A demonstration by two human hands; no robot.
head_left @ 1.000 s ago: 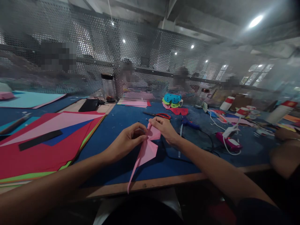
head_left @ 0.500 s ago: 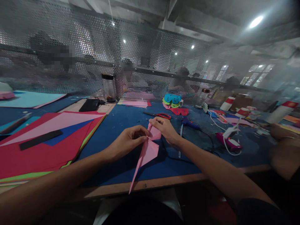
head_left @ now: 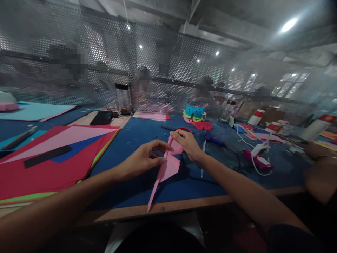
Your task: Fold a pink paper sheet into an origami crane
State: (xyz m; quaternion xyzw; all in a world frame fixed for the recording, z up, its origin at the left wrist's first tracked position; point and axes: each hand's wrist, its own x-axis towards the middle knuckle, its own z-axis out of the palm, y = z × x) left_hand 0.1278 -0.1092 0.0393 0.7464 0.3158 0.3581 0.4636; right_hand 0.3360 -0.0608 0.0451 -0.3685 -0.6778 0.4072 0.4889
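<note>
A pink paper cut-out with a notched edge and a folded strip along its left side slants over the blue table near its front edge. My right hand pinches its upper end between thumb and fingers. Along the folded strip, lower down, my left hand has its thumb and forefinger closed on the paper's edge. Scissors with red handles lie just behind my right hand, partly hidden by it. To the right rest a blue glue gun and a clear glue stick.
Coloured sheets with a black strip cover the left side. Behind are a black wallet, a jar and stacked eye masks. A magenta device with white cable lies right, near another person's arm.
The paper's lower tip has risen slightly and shifted right. My left thumb and fingers have moved a little apart along the strip. My right hand keeps its pinch, slightly higher.
</note>
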